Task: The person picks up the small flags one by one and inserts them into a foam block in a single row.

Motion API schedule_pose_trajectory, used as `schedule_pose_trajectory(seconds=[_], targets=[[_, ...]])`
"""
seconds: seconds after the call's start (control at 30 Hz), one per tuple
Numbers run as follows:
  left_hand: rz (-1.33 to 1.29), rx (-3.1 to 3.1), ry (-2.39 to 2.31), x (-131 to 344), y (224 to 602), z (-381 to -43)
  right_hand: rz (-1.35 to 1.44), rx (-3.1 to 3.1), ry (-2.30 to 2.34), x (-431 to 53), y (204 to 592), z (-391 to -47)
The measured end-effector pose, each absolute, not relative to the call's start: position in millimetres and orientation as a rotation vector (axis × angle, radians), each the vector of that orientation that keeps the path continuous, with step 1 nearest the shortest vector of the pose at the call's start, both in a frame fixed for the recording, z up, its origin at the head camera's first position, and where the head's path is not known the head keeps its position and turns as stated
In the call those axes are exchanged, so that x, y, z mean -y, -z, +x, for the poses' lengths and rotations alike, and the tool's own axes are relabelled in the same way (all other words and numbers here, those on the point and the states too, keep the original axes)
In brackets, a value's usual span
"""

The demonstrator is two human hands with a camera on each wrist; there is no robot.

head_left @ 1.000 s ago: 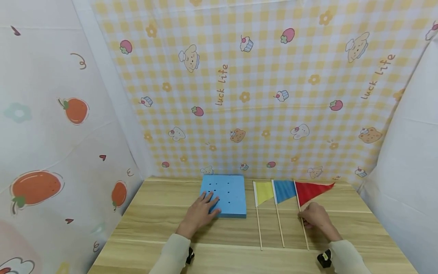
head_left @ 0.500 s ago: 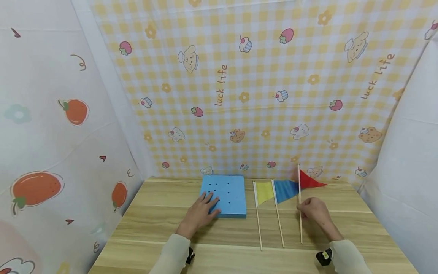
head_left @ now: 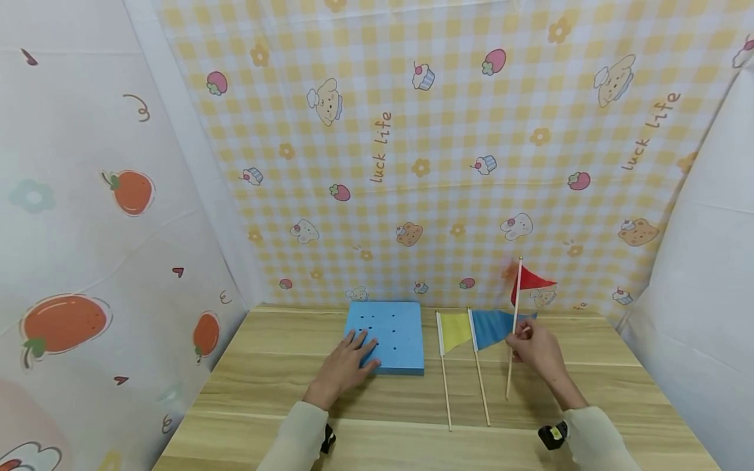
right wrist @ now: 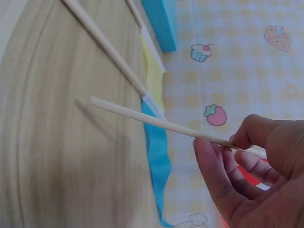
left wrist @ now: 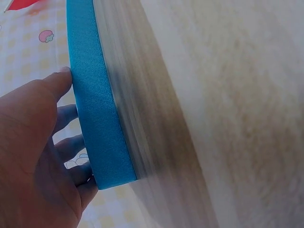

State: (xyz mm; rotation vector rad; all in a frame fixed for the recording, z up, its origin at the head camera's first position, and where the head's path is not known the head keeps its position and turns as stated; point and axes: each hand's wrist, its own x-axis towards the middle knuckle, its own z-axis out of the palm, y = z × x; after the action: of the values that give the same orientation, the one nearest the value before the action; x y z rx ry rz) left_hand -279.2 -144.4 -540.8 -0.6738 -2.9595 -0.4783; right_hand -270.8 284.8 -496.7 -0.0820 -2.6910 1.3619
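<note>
The right hand (head_left: 536, 347) pinches the wooden stick (head_left: 510, 376) of the red flag (head_left: 535, 280) between thumb and fingers, somewhere about its middle. The flag stands nearly upright, leaning slightly to the right at its top, its red cloth pointing right in front of the checked cloth (head_left: 448, 209) at the far side. In the right wrist view the stick's lower end is clear of the surface (head_left: 412, 405), with its shadow beside it.

Just left of the right hand lies the blue flag (head_left: 491, 329); seen from the head, the raised stick crosses in front of its cloth, and the blue tip shows on the right side of the stick. Left of that lies the yellow flag (head_left: 455, 331). Both have their cloth at the far end and their sticks running toward the near side, roughly side by side.

Further left, near the far edge, sits a flat blue block (head_left: 406, 327) with small dark holes in its top. The left hand (head_left: 341, 366) rests on its near left part, fingers spread across the top and thumb at the near edge.

Pale sleeves (head_left: 597, 438) cover both forearms, with a black device (head_left: 552, 436) at each wrist. A white cloth with fruit prints (head_left: 88, 196) hangs on the left.
</note>
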Motion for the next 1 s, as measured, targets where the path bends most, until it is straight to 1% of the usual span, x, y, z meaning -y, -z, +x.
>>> schedule_pose_trajectory(seconds=[0.33,1.0], targets=[[-0.669,2.961,0.476,145.8,541.4,-279.7,-0.09,2.61,-1.409,-270.2,481.9,-279.0],[-0.672,2.987,0.522,144.8,537.7,-278.2,0.036,2.557,-1.246,-234.9,449.8,-315.8]])
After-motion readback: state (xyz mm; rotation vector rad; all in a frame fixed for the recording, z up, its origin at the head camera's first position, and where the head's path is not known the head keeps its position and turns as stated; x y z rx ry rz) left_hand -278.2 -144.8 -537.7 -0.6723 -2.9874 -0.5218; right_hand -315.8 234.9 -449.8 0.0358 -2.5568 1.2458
